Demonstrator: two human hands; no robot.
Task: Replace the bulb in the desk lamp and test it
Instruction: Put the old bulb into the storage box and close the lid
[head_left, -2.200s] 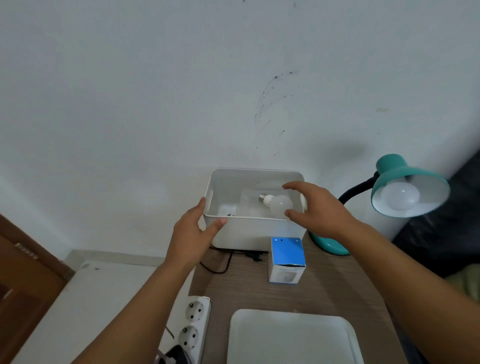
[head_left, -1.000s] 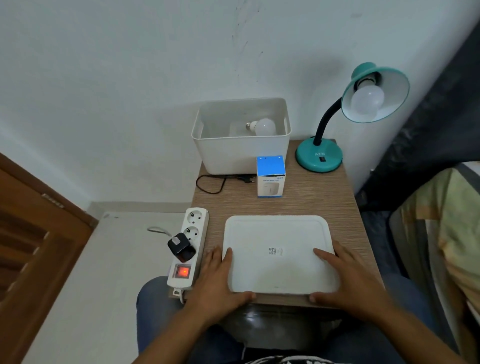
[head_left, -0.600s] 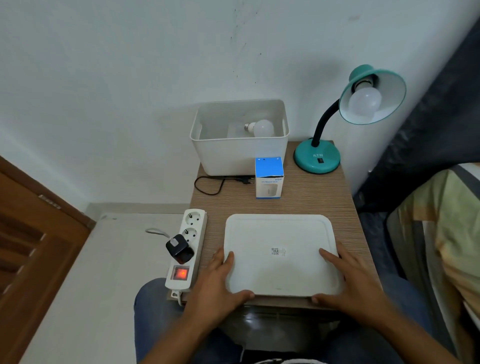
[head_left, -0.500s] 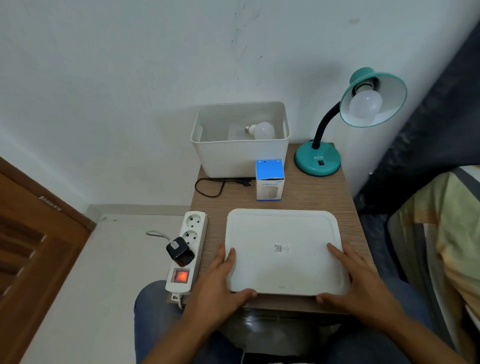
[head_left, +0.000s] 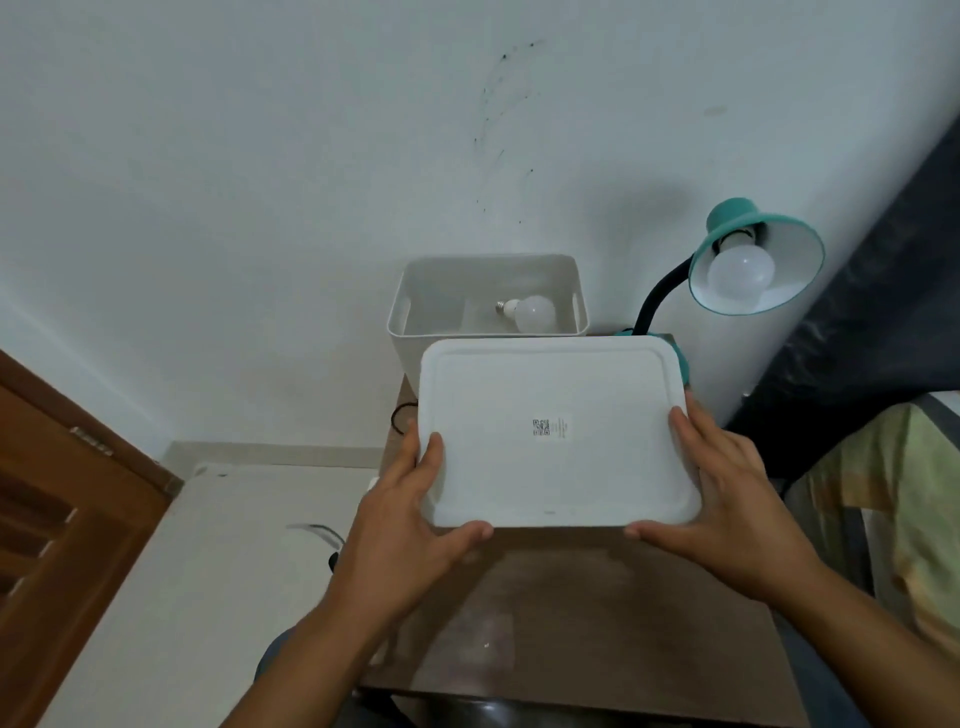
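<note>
A white lid (head_left: 550, 431) hangs in the air above the table, just in front of the white bin (head_left: 415, 332). My left hand (head_left: 410, 519) grips its left edge and my right hand (head_left: 727, 499) grips its right edge. Inside the open bin lies a loose white bulb (head_left: 532, 313). The teal desk lamp (head_left: 758, 260) stands at the back right with a white bulb (head_left: 740, 275) screwed into its shade, unlit. The lid hides the lamp's base and the blue bulb box.
The wooden table (head_left: 597, 613) runs below the lid. A black cable (head_left: 400, 415) peeks out at the table's left edge. A wooden door (head_left: 57, 499) stands at the left, dark fabric and a striped cushion (head_left: 893, 499) at the right.
Both hands have lifted the white lid off the table and carried it up and away toward the bin. My view has tilted up, so the power strip is out of sight.
</note>
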